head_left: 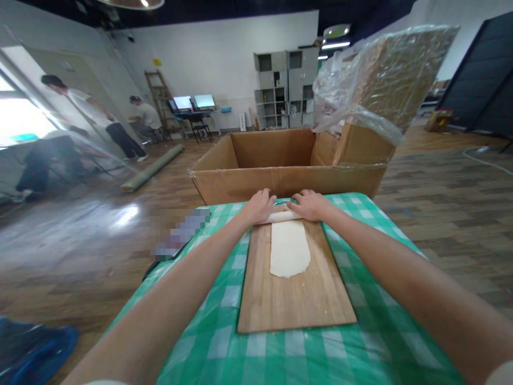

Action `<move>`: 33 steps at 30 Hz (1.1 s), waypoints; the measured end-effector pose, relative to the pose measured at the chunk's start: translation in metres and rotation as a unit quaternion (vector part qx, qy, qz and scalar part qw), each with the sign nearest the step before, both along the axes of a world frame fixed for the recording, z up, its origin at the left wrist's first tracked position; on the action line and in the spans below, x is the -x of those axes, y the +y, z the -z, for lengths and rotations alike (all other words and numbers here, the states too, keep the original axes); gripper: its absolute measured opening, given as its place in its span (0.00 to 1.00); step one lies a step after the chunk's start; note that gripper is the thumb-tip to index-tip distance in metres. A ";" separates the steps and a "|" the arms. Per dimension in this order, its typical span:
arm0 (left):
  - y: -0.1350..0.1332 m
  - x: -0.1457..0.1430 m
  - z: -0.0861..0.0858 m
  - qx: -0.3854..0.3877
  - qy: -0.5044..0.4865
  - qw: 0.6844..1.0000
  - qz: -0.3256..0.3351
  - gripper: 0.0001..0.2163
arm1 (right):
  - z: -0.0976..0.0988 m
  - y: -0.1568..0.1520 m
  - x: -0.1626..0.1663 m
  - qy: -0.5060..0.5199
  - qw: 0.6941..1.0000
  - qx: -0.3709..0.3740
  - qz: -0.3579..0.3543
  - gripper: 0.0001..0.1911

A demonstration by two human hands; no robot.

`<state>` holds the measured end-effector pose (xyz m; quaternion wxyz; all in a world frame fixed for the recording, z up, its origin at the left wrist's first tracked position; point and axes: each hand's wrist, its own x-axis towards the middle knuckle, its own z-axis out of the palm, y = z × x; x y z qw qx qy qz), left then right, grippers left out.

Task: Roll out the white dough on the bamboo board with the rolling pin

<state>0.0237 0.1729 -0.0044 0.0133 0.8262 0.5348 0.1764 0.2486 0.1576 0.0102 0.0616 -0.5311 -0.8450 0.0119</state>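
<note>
A pale rolling pin [282, 216] lies crosswise over the far part of a wooden board [294, 307]. My left hand [258, 207] is on its left end and my right hand [310, 205] on its right end, fingers bent over the top and pointing away from me. From under the pin a flat, oblong sheet of dough [289, 250] stretches towards me on the board. The dough's far end is hidden by the pin and my hands. Both my arms reach straight forward on either side of the board.
A green-and-white checked cloth [208, 342] covers the table. At its left edge lies a flat, blurred-out object [182, 235]. Beyond the table stands a large open cardboard box [240, 184], with a plastic-wrapped carton [396, 80] at its right. Several people are at the left.
</note>
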 end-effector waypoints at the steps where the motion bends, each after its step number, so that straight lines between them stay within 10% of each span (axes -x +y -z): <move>1: -0.006 0.000 0.001 0.001 0.005 1.000 0.007 0.17 | 0.001 -0.006 -0.001 0.001 1.000 -0.006 0.001 0.32; 15: -0.088 -0.005 -0.003 -0.051 0.156 0.986 0.015 0.27 | 0.013 -0.117 -0.003 0.017 0.995 -0.090 0.034 0.45; 33: -0.033 -0.011 -0.007 0.041 0.100 0.994 -0.028 0.35 | 0.003 -0.023 -0.009 -0.018 0.998 -0.044 -0.033 0.34</move>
